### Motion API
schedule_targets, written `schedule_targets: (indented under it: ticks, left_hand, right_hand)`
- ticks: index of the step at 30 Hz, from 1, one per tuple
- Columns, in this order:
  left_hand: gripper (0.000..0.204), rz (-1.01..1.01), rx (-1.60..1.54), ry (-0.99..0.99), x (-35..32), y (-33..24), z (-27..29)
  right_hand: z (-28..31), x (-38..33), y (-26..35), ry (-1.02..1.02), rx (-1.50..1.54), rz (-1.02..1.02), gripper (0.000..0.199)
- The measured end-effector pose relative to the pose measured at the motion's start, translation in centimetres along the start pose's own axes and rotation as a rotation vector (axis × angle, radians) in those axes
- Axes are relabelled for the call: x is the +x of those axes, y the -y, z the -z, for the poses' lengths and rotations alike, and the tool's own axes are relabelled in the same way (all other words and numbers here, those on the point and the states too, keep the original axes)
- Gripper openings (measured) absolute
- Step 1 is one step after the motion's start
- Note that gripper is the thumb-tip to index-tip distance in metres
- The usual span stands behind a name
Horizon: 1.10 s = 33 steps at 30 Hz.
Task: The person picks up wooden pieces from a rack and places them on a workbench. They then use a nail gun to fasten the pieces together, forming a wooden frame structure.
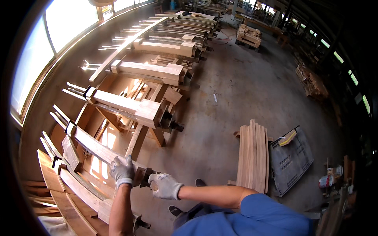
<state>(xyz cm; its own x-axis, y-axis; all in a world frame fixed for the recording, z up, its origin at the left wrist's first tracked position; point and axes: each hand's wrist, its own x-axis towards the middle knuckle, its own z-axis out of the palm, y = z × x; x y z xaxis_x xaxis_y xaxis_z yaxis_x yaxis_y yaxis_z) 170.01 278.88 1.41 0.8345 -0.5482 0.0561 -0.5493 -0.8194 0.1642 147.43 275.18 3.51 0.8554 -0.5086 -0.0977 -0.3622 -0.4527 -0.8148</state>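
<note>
Near the lower middle, my left hand (122, 172), in a pale work glove, straddles the near end of a long light wooden board (96, 144). Its thumb and fingers lie on either side of the wood. A dark metal bar clamp (142, 176) sits at that end of the board. My right hand (166, 186), gloved as well, is closed around the clamp's screw end; the handle itself is mostly hidden by the fingers. At the board's far end, the clamp's other jaw (71, 128) presses against the wood.
More clamped wooden beams (126, 105) lie along the rack to the left and ahead. A curved wooden panel (65, 202) is at lower left. On the floor to my right are a stack of boards (252, 157), a grey plastic pallet (291, 165) and cans (326, 181).
</note>
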Motion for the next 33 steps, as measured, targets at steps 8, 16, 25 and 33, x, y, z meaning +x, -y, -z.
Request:
schedule_targets:
  ticks: [8, 16, 25, 33]
  left_hand:
    - [0.079, 0.020, -0.047, 0.043, -0.1, -0.1, 1.2]
    - [0.079, 0.007, -0.045, 0.035, 0.0, -0.4, 1.5]
    - [0.082, 0.023, -0.028, 0.063, -0.2, -0.5, 1.7]
    - [0.081, 0.043, -0.016, 0.088, 0.0, -0.4, 1.5]
  right_hand:
    - [-11.0, -4.1, 1.0, -0.068, -0.472, 0.365, 0.041]
    - [-20.2, -4.6, -5.9, 0.607, -0.717, 0.361, 0.075]
    - [-24.7, -0.3, -17.2, 0.371, 0.148, -0.433, 0.053]
    - [-14.9, -2.5, -20.2, -0.231, 1.085, -0.991, 0.038]
